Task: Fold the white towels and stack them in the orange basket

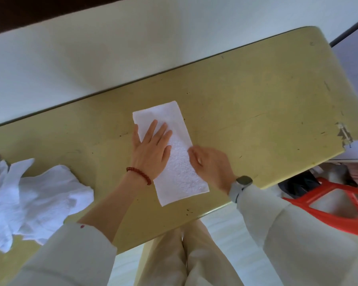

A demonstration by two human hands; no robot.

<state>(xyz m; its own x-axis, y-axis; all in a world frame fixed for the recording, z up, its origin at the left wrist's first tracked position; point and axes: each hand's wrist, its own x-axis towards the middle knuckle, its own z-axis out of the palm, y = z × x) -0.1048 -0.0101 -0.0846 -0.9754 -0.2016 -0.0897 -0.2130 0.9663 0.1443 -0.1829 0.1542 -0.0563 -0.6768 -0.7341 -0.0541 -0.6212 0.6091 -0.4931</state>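
Note:
A white towel (178, 159), folded into a long narrow rectangle, lies on the yellow table (256, 104) near its front edge. My left hand (151, 149) lies flat on the towel's left half with straight fingers, pressing it down. At the towel's right edge my right hand (211, 162) rests with fingers curled, and they seem to pinch that edge. A heap of unfolded white towels (33, 195) sits at the table's left end. Part of the orange basket (327, 203) shows below the table's right corner.
A white wall runs along the table's far edge. The table's right corner (344, 135) is chipped, with a white sheet beside it. Dark items lie on the floor behind the basket. My legs are under the front edge.

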